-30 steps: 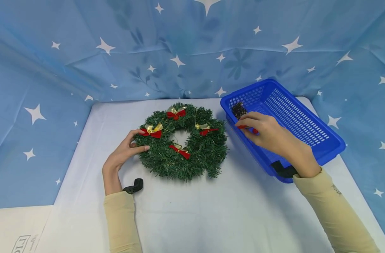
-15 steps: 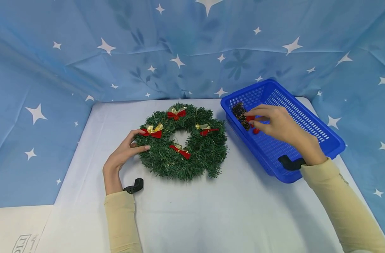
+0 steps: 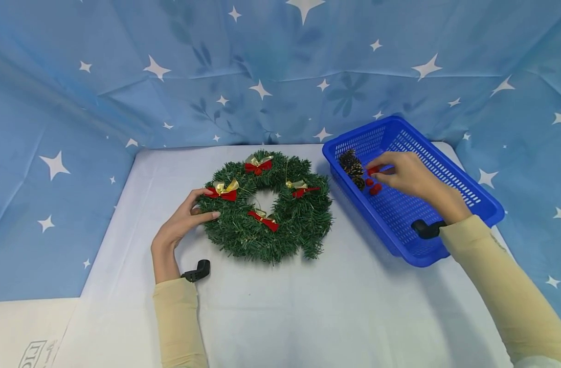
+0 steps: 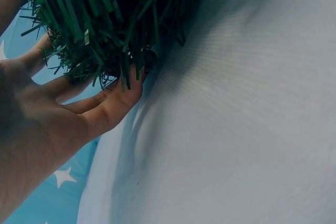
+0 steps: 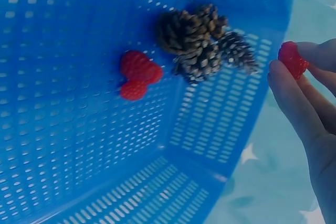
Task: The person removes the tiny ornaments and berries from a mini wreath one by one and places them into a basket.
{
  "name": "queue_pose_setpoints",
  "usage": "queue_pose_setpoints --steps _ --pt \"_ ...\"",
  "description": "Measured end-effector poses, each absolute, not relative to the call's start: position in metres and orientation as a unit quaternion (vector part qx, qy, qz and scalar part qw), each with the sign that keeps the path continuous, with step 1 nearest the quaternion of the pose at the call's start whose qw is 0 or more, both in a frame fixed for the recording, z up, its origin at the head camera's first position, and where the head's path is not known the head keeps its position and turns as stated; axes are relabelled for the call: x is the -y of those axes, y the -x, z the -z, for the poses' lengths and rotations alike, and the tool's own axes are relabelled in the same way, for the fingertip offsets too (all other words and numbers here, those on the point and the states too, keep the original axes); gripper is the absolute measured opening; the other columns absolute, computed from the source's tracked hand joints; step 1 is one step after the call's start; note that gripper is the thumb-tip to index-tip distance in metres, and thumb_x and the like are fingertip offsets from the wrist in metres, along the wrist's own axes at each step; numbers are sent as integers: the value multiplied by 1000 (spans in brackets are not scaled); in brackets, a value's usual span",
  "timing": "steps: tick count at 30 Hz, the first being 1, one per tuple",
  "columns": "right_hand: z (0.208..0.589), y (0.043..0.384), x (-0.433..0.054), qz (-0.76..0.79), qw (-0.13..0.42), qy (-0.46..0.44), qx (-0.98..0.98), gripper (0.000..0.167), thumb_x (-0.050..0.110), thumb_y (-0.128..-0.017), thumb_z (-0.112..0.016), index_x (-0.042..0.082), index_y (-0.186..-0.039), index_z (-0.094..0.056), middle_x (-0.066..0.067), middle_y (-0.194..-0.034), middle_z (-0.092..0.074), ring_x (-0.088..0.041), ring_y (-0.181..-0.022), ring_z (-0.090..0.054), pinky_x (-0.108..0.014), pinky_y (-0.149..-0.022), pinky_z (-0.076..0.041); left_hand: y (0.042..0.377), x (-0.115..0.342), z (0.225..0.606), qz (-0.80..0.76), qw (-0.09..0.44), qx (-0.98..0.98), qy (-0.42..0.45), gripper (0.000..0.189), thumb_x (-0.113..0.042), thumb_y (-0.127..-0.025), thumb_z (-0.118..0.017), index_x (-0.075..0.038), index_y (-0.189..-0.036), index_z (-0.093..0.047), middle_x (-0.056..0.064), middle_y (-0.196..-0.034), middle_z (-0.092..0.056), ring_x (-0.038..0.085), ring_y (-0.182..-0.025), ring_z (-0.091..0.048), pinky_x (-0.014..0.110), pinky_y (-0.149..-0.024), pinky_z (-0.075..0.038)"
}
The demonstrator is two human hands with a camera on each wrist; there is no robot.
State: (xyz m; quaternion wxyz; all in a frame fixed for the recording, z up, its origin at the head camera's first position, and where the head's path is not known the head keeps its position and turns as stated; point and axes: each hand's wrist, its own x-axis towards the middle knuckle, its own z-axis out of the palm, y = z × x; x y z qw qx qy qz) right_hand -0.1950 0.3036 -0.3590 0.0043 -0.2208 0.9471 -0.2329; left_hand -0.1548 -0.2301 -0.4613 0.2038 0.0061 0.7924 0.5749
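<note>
At the wreath's left side, my left hand grips the green Christmas wreath, its thumb and fingers around the outer edge. The left wrist view shows several fingers tucked under the tinsel greenery. Red-and-gold bows sit around the ring. My right hand is over the blue basket and pinches a small red artificial raspberry between thumb and fingertips. Below it, more red raspberries lie on the basket floor, beside brown pine cones clustered near the basket's wall.
The basket stands tilted at an angle at the right of the white tabletop. A blue star-patterned cloth hangs behind and along both sides. Printed cream-coloured material is at the lower left.
My right hand has moved right from the basket's left rim, the raspberry in its fingertips, uncovering the pine cones and other raspberries. My left hand stays on the wreath.
</note>
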Motion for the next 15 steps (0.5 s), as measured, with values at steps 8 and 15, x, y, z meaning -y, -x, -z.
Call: queue_pose_setpoints --steps 8,15 --pt "369 212 -307 219 51 187 -956 19 0 -92 -72 -2 -111 -76 -20 -105 -75 -35 -96 -70 -41 -74 -56 155 230 462 -575 202 -793 -5 73 -36 -93 -79 -27 -152 -37 3 -171 -8 37 -131 -43 52 -100 -34" --pt "378 221 -312 204 67 176 -961 20 2 -92 -72 -3 -110 -75 -22 -104 -74 -36 -95 -69 -47 -76 -56 155 230 462 -572 203 -795 -7 74 -37 -92 -79 -27 -153 -36 4 -172 -8 37 -134 -42 52 -101 -34"
